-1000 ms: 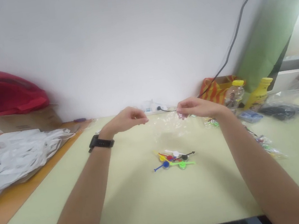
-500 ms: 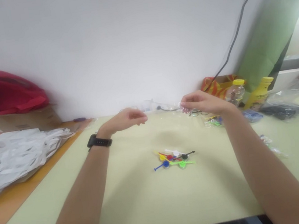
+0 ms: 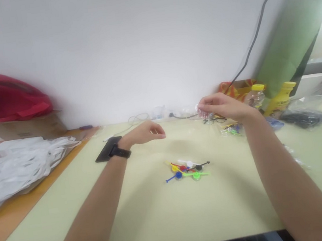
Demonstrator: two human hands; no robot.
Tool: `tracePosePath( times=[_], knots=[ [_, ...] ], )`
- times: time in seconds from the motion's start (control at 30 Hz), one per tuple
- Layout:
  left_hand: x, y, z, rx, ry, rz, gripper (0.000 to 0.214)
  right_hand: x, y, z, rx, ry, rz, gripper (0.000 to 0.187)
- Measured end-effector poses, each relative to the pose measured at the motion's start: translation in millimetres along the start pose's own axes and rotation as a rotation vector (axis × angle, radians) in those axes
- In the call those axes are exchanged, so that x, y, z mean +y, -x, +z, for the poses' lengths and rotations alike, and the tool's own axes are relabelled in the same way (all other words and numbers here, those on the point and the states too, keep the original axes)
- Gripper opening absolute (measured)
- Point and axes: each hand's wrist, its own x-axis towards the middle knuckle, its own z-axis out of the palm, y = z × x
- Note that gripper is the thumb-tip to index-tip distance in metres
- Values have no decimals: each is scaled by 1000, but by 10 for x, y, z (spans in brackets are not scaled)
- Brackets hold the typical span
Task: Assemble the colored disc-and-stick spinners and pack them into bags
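Raised over the far part of the table, my right hand (image 3: 221,106) pinches a crumpled clear plastic bag (image 3: 203,111) with reddish marks. My left hand (image 3: 146,133) hovers to the left, a dark watch on its wrist. Its fingers curl round so the tips meet the thumb, with a small gap behind them and nothing visible inside. Below and between the hands lies a small cluster of plastic arrow spinners: a blue spinner (image 3: 178,175), a green spinner (image 3: 197,176), a black spinner (image 3: 199,167), a white spinner (image 3: 189,164) and others in yellow and red. Neither hand touches them.
A dark phone-like slab (image 3: 103,154) lies beneath my left wrist. At right are glasses (image 3: 215,120), a bag of colourful pieces (image 3: 232,129), a yellow-capped bottle (image 3: 255,95) and a yellow bottle (image 3: 282,99). White straps (image 3: 20,164) pile at left near a cardboard box (image 3: 27,128).
My left hand has moved right and slightly lower, uncovering the dark slab. My right hand has shifted a little right and up, still with the plastic bag. The spinners have not moved.
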Motion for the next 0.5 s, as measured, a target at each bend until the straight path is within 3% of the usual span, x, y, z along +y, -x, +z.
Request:
tracePosePath(
  times=[0.13,0.3,0.5],
  knots=[
    [60,39,-24,22,34,31,26,-13,3,-4,12,21,14,53],
    [123,98,-74,-56,34,50,27,12,-2,-4,23,26,39,51],
    [129,80,-50,16,77,-16,29,64,-6,-29,10,8,23,51]
  ],
)
